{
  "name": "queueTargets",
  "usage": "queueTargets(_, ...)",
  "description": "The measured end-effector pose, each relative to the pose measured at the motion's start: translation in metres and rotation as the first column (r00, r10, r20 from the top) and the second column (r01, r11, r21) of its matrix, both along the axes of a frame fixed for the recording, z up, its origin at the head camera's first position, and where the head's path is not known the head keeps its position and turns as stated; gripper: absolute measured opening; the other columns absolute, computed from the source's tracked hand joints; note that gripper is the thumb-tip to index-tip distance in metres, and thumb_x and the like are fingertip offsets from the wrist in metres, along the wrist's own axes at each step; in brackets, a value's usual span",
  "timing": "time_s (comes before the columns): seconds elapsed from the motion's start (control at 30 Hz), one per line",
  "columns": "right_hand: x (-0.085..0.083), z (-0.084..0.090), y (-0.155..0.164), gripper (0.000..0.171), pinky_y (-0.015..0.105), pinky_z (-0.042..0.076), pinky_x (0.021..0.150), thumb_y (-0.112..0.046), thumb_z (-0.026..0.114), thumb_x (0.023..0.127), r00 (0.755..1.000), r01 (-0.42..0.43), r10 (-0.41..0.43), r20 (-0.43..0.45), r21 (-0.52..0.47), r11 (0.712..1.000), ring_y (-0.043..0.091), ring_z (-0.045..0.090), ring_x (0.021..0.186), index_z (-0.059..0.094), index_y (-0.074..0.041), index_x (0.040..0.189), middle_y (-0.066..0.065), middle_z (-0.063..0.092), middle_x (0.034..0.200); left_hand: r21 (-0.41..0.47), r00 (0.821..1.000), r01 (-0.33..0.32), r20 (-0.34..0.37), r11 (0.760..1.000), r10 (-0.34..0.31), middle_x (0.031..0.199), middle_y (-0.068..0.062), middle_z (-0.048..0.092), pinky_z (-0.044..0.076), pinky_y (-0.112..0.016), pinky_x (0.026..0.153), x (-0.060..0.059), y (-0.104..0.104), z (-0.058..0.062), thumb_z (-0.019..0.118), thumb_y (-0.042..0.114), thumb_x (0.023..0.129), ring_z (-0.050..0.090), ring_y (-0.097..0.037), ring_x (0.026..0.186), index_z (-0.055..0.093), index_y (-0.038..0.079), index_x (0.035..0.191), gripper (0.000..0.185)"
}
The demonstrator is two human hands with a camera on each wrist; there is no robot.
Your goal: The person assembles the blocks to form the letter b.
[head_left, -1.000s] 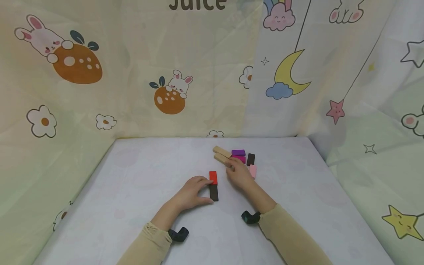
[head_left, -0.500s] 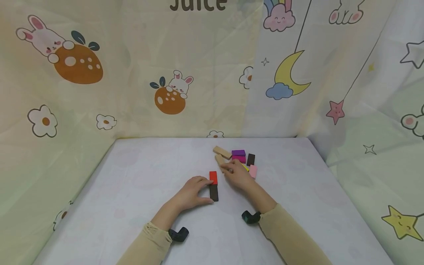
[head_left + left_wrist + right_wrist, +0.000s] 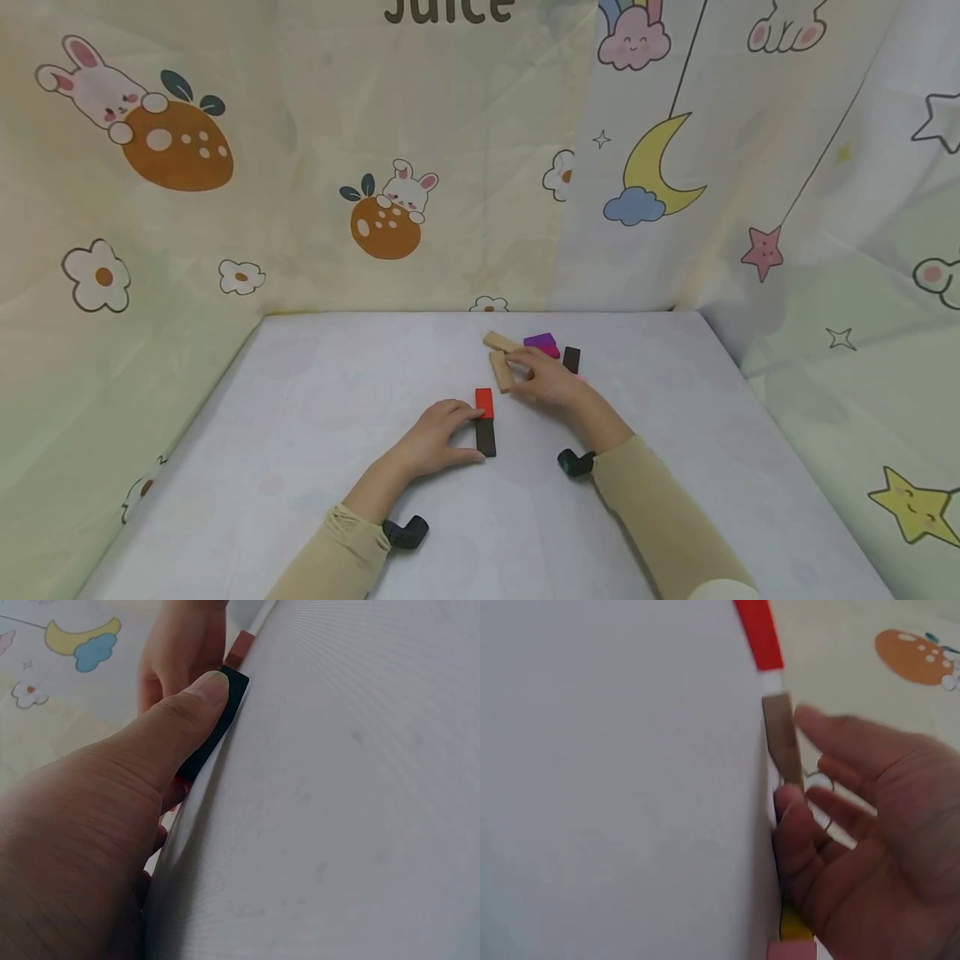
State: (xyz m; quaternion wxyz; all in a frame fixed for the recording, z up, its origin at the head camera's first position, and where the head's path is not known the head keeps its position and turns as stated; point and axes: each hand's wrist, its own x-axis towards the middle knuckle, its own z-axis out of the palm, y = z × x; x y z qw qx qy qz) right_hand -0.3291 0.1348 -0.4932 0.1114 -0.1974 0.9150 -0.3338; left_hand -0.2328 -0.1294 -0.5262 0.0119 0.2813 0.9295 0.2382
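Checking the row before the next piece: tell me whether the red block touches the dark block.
Yes, the red block sits end to end against the dark block in the head view.

White cloth-covered table (image 3: 300, 433), bearing: red block (image 3: 483, 402) and black block (image 3: 485, 437), end to end at centre; two tan wooden blocks (image 3: 500, 369), purple block (image 3: 538, 340) and dark block (image 3: 572, 359) clustered behind (a pink one mostly hidden).
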Motion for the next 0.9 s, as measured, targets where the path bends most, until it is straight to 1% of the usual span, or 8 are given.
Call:
queueTargets(0.17,-0.013,0.006,0.004,0.073,0.047,0.042,0.111,-0.033,0.078,0.084,0.992,-0.063,0.068,0.109,-0.042,0.997,0.024,0.046,0.132,0.043,-0.034,0.149,-0.003,0.033,0.159,0.006,1.0,0.004,0.0,1.0,-0.004,0.136,0.002,0.054,0.038,-0.041,0.114,0.0,0.0,0.001,0.075,0.057,0.08,0.047,-0.019,0.131,0.053,0.025,0.142,0.073)
queueTargets(0.23,-0.015,0.009,0.003,0.077,0.049,0.039,0.114,-0.031,0.08,0.083,0.985,-0.065,0.074,0.154,-0.061,0.996,0.023,0.041,0.136,0.041,-0.037,0.149,-0.004,0.032,0.16,0.003,1.0,0.005,-0.011,1.0,-0.005,0.135,0.002,0.054,0.038,-0.041,0.114,0.0,-0.001,0.001,0.075,0.057,0.08,0.047,-0.019,0.13,0.053,0.025,0.141,0.073)
queueTargets(0.3,-0.016,0.013,0.001,0.079,0.05,0.037,0.114,-0.029,0.081,0.083,0.981,-0.065,0.075,0.177,-0.062,0.996,0.023,0.039,0.138,0.04,-0.038,0.15,-0.005,0.031,0.16,0.005,1.0,0.009,-0.023,1.0,-0.008,0.135,0.001,0.054,0.038,-0.041,0.114,-0.001,-0.001,0.002,0.076,0.057,0.079,0.048,-0.019,0.13,0.053,0.024,0.141,0.073)
queueTargets(0.33,-0.017,0.013,0.0,0.079,0.05,0.036,0.115,-0.028,0.08,0.083,0.981,-0.069,0.078,0.176,-0.054,0.996,0.022,0.037,0.139,0.039,-0.038,0.15,-0.005,0.031,0.16,0.004,0.999,0.01,-0.031,1.0,-0.01,0.135,0.001,0.055,0.038,-0.041,0.114,-0.001,-0.001,0.002,0.076,0.056,0.079,0.048,-0.02,0.13,0.054,0.024,0.141,0.073)
queueTargets(0.47,-0.018,0.013,-0.001,0.075,0.05,0.037,0.114,-0.025,0.079,0.084,0.986,-0.088,0.091,0.136,-0.029,0.996,0.023,0.039,0.137,0.042,-0.034,0.148,-0.003,0.032,0.16,0.005,0.999,0.017,-0.039,1.0,-0.017,0.135,0.0,0.055,0.038,-0.041,0.114,-0.001,0.0,0.002,0.076,0.056,0.08,0.048,-0.02,0.13,0.053,0.024,0.141,0.073)
queueTargets(0.63,-0.018,0.009,-0.002,0.072,0.052,0.035,0.116,-0.031,0.078,0.085,0.99,-0.117,0.115,0.084,0.009,0.993,0.026,0.034,0.143,0.044,-0.029,0.148,-0.001,0.03,0.161,0.001,0.999,0.01,-0.034,1.0,-0.01,0.135,0.0,0.055,0.038,-0.041,0.114,-0.001,-0.001,0.002,0.075,0.056,0.08,0.048,-0.02,0.13,0.053,0.024,0.141,0.073)
queueTargets(0.8,-0.019,0.007,-0.003,0.074,0.055,0.031,0.117,-0.035,0.079,0.083,0.988,-0.139,0.134,0.08,0.053,0.989,0.026,0.027,0.148,0.044,-0.031,0.148,-0.004,0.028,0.16,0.004,1.0,0.008,-0.025,1.0,-0.008,0.135,0.0,0.055,0.038,-0.041,0.114,-0.001,-0.001,0.001,0.076,0.057,0.079,0.048,-0.02,0.13,0.054,0.024,0.141,0.073)
queueTargets(0.9,-0.02,0.006,-0.002,0.074,0.055,0.032,0.117,-0.036,0.078,0.084,0.985,-0.164,0.159,0.071,0.077,0.983,0.026,0.027,0.148,0.043,-0.031,0.149,-0.005,0.027,0.16,0.007,1.0,0.009,-0.026,1.0,-0.008,0.134,0.0,0.055,0.038,-0.041,0.114,0.0,-0.001,0.0,0.076,0.057,0.079,0.048,-0.02,0.13,0.054,0.023,0.141,0.073)
